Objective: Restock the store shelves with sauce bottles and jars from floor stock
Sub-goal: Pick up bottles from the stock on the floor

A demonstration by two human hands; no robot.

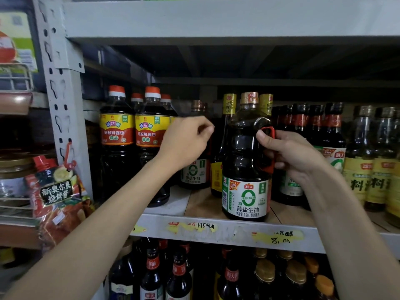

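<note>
A large dark soy sauce bottle (246, 169) with a green and white label and a gold cap stands at the front edge of the middle shelf (216, 229). My right hand (290, 154) grips its red side handle. Behind it to the left stands a second soy sauce bottle (194, 174) of the same kind, further back on the shelf. My left hand (186, 141) covers that bottle's shoulder with the fingers curled round its handle side. A sliver of red shows under the fingers.
Orange-capped bottles (134, 135) with yellow and red labels stand left of my left hand. Slim dark bottles (324, 135) and yellow-labelled bottles (368, 178) fill the right. A grey upright post (65, 105) and hanging red sauce packets (58, 195) are at the left. Several bottles crowd the lower shelf (238, 276).
</note>
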